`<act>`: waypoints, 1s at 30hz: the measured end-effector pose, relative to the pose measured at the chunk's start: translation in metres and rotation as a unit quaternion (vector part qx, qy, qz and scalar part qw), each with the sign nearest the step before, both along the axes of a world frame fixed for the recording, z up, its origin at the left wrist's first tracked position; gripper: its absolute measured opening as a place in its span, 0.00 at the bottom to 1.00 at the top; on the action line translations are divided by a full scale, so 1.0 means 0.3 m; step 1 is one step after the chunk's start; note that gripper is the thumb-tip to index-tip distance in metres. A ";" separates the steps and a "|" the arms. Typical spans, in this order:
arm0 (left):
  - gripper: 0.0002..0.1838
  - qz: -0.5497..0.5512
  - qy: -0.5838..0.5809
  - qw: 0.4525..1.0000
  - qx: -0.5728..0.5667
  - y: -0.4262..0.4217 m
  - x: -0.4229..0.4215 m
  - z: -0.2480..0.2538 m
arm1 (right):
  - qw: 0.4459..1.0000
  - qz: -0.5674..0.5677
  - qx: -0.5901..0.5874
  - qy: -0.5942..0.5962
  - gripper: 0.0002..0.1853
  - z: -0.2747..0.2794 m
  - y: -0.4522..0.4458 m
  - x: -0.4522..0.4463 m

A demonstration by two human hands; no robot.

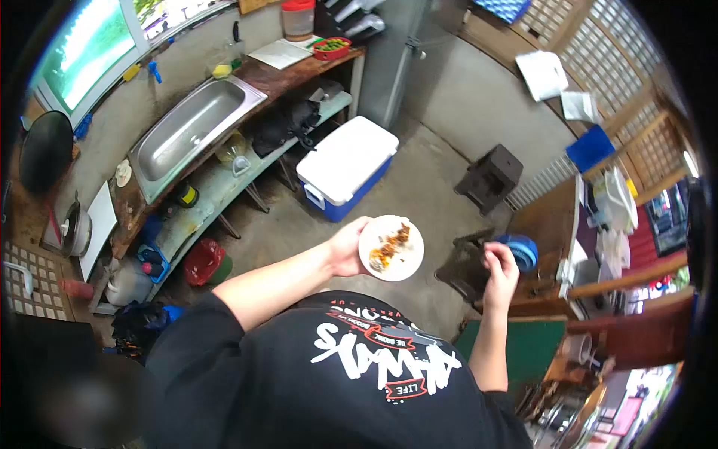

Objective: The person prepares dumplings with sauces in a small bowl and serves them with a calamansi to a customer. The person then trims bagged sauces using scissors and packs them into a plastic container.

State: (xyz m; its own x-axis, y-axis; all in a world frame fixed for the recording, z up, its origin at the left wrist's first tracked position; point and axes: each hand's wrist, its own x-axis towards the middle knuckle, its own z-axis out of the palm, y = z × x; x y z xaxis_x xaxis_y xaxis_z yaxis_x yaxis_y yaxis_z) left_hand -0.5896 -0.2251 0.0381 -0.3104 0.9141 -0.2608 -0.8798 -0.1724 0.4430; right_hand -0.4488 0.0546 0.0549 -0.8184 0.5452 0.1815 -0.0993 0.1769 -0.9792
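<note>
My left hand point(350, 247) grips the rim of a small white plate point(371, 231) in front of my chest. Brown, saucy food point(396, 242) with some white bits, perhaps rice, lies on the plate. Off to the right, my right hand point(501, 266) is raised with its fingers curled in. Nothing shows between those fingers. Behind that hand is a round blue item point(523, 251), too partly covered to name; the hand appears apart from it.
A white-lidded blue cooler point(350, 159) stands on the floor ahead. A steel sink point(191, 123) is set in the wooden counter at left. Farther right are a dark stool point(493, 176), a wooden cabinet point(550, 224) and a green tabletop point(527, 352). A grey fridge point(407, 56) stands at the back.
</note>
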 end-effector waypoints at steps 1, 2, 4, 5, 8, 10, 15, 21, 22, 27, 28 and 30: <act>0.27 0.036 0.000 0.999 0.006 -0.064 -0.072 0.003 | 0.999 0.028 -0.021 -0.021 0.05 0.000 -0.013 -0.142; 0.27 0.076 0.015 0.997 0.013 -0.122 -0.135 0.012 | 0.998 0.061 -0.010 -0.015 0.06 -0.019 -0.020 -0.289; 0.28 0.143 0.019 0.989 0.022 -0.232 -0.239 0.012 | 0.993 0.111 0.020 -0.017 0.06 -0.045 -0.027 -0.569; 0.29 0.179 0.007 0.984 0.015 -0.279 -0.283 0.018 | 0.991 0.129 0.042 -0.020 0.06 -0.059 -0.042 -0.713; 0.29 0.296 0.018 0.955 0.022 -0.388 -0.374 0.031 | 0.977 0.180 0.114 -0.008 0.06 -0.129 -0.093 -1.128; 0.29 0.369 0.016 0.929 0.003 -0.458 -0.412 0.001 | 0.958 0.201 0.205 -0.004 0.07 -0.145 -0.158 -1.369; 0.28 0.528 0.040 0.846 -0.061 -0.487 -0.559 0.008 | 0.912 0.274 0.303 0.029 0.08 -0.172 -0.228 -2.054; 0.27 0.688 -0.002 0.724 -0.054 -0.345 -0.718 -0.053 | 0.872 0.285 0.391 0.065 0.07 -0.289 -0.260 -2.855; 0.27 0.682 -0.002 0.730 -0.034 -0.326 -0.734 -0.071 | 0.871 0.274 0.404 0.050 0.07 -0.302 -0.265 -2.957; 0.27 0.731 -0.049 0.679 -0.053 -0.227 -0.827 -0.071 | 0.829 0.322 0.453 0.064 0.07 -0.318 -0.346 -3.260; 0.26 0.753 -0.092 0.647 -0.074 -0.203 -0.853 -0.056 | 0.821 0.342 0.453 0.057 0.09 -0.321 -0.368 -3.303; 0.26 0.758 -0.079 0.643 -0.079 -0.188 -0.877 -0.064 | 0.813 0.350 0.465 0.027 0.10 -0.320 -0.413 -3.351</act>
